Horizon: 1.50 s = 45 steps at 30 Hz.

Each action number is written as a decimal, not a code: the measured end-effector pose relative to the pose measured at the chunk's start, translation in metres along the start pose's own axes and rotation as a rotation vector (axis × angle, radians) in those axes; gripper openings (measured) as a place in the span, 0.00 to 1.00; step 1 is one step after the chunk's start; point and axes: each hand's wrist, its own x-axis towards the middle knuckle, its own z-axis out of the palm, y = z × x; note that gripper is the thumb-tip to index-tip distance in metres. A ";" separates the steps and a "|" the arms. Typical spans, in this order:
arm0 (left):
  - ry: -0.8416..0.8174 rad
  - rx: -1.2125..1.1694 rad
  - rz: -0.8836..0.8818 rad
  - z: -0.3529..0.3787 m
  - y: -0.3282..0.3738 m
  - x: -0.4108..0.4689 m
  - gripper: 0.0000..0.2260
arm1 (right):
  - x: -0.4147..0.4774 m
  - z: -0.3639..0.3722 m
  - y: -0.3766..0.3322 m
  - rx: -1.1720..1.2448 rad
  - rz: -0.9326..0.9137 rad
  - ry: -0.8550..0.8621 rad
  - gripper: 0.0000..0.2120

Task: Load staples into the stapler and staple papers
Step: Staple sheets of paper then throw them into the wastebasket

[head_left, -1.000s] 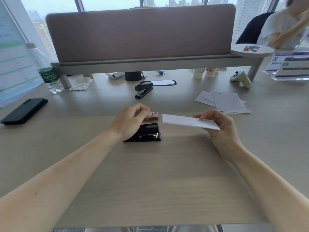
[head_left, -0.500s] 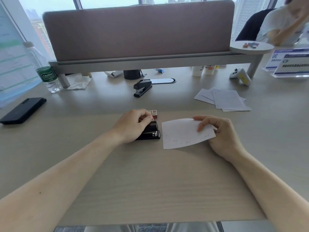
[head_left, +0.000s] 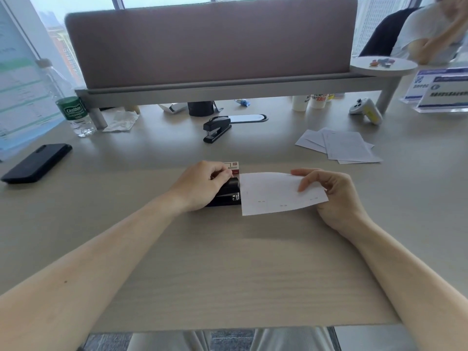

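Left hand (head_left: 202,184) presses our stapler (head_left: 228,195) at centre; right hand (head_left: 331,191) pinches the paper (head_left: 276,193) at three o'clock, edge at its mouth; several staples show, so loading seems done; stapling continues.

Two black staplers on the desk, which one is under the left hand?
The near stapler, beside the held paper, under the left hand. The far stapler sits untouched near the divider.
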 end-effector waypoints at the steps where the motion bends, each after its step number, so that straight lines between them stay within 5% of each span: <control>1: 0.005 -0.002 -0.001 0.000 0.000 0.000 0.13 | 0.000 0.001 0.000 -0.008 0.008 -0.011 0.25; 23: -0.025 0.021 -0.026 -0.002 -0.002 0.004 0.13 | -0.005 0.007 0.000 -0.195 -0.016 -0.195 0.29; 29: -0.058 0.056 -0.022 -0.005 -0.001 0.005 0.13 | -0.005 0.002 -0.004 -0.116 -0.026 -0.136 0.24; 36: -0.069 0.058 -0.028 -0.004 0.000 0.005 0.14 | 0.007 -0.005 -0.009 0.373 0.419 0.094 0.14; 38: -0.072 0.078 -0.034 -0.004 0.002 0.005 0.14 | 0.007 -0.001 -0.009 0.286 0.418 0.124 0.04; 41: -0.036 0.103 -0.037 -0.005 0.009 0.008 0.15 | 0.005 0.007 -0.002 -0.020 0.332 0.166 0.18; 45: 0.125 0.091 0.024 -0.001 0.025 0.033 0.14 | 0.004 0.015 -0.006 -0.117 0.278 0.239 0.20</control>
